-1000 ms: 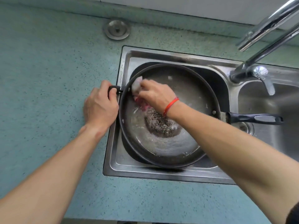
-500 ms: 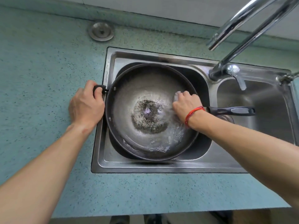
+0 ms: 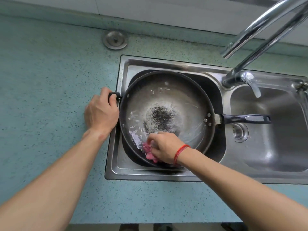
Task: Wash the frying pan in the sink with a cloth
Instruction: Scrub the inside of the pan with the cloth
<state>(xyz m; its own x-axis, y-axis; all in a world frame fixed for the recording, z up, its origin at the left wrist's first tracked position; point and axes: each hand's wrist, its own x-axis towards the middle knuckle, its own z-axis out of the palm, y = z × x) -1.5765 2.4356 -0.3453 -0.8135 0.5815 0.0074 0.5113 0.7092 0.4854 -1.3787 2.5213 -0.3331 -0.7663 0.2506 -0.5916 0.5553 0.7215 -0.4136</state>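
Observation:
A dark frying pan (image 3: 181, 97) lies tilted in the left basin of a steel sink (image 3: 150, 65), with a patch of black residue at its centre and suds on its wet inside. Its long black handle (image 3: 245, 118) points right over the other basin. My left hand (image 3: 101, 112) grips the small helper handle on the pan's left rim. My right hand (image 3: 164, 146), with a red band at the wrist, presses a pink and white cloth (image 3: 148, 151) against the pan's near inner wall. Most of the cloth is hidden under my fingers.
A chrome faucet (image 3: 260, 39) arches over the sink from the back right, its lever (image 3: 250, 82) between the basins. The right basin (image 3: 273, 147) holds a drain strainer. A round metal plug (image 3: 115, 39) sits on the speckled teal counter (image 3: 50, 80) behind the sink.
My right hand has swept the cloth around the pan, from the left rim to the right side by the long handle, then to the near edge. My left hand has kept its grip.

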